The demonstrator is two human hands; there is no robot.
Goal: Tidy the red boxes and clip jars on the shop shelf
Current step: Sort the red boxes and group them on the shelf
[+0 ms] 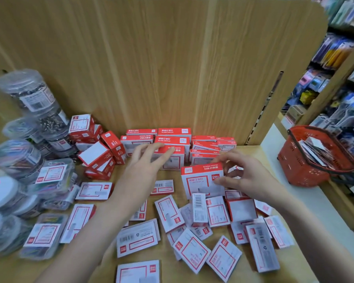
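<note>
On my far left I see the clip jars (pixel 32 99), clear plastic tubs stacked and leaning against one another at the shelf's left edge, with flat clear clip cases (pixel 44 235) lying in front of them. Next to them a loose heap of red boxes (pixel 98 154) sits tilted near the wooden back panel (pixel 172 68). My left hand (pixel 144 168) reaches forward with fingers straight and spread, fingertips resting on the top of a box in the neat back row (pixel 173 139); it grasps nothing. Below both arms, more red and white boxes (pixel 192 221) lie scattered flat across the wooden shelf (pixel 55 270), some face up, some showing barcodes. To the right, my right hand (pixel 244 174) pinches the right end of one upright box (pixel 201 181), thumb low and fingers curled over its top edge. Further right, a red shopping basket (pixel 315 160) holding packets stands on the pale ledge, and beyond it hang racks of stationery (pixel 335 48)
</note>
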